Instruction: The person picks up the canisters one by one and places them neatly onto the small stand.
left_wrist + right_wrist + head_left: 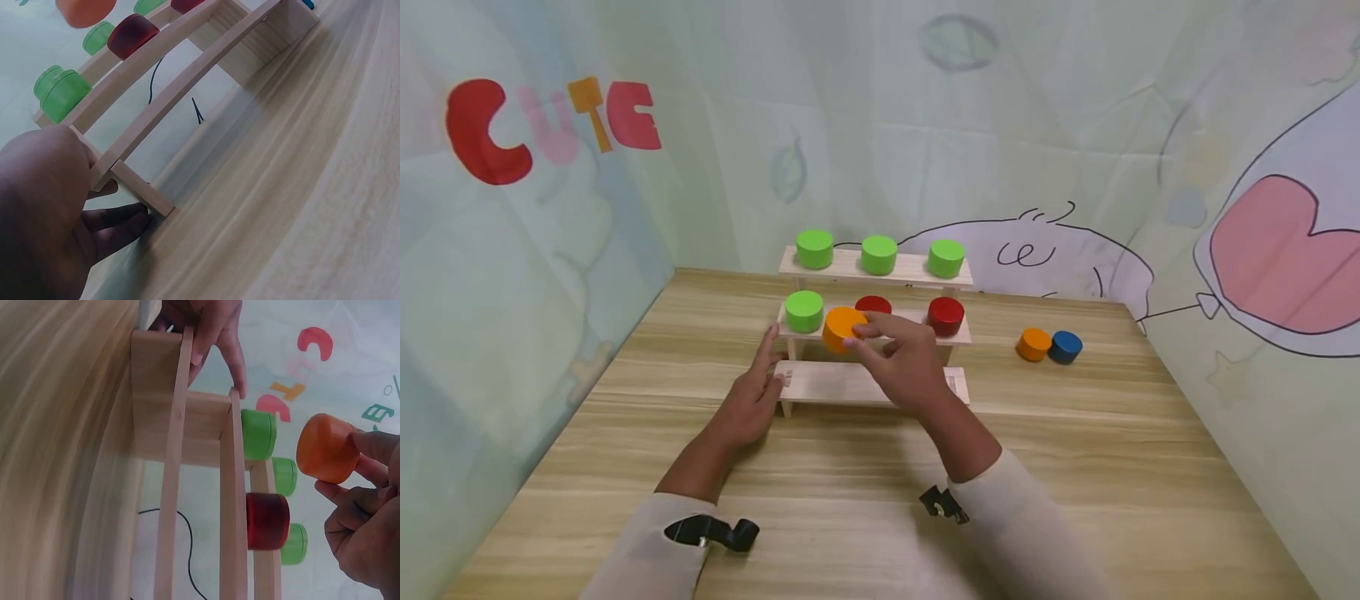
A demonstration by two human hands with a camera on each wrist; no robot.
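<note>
My right hand [910,362] pinches an orange round block [844,330] between thumb and fingers. The block is in the air in front of the middle tier of a three-tier wooden stand [835,382]; in the right wrist view the orange block [326,449] is apart from the shelves. My left hand [748,408] rests against the stand's left end, its fingers extended along the side. On the middle tier sit a green block [804,311], a partly hidden red block [873,305] and another red block [945,317]. Three green blocks [878,255] stand along the top tier.
To the right of the stand, a second orange block [1034,344] and a blue block [1066,347] lie side by side on the wooden table [1075,467]. A printed curtain [865,100] hangs behind and on both sides.
</note>
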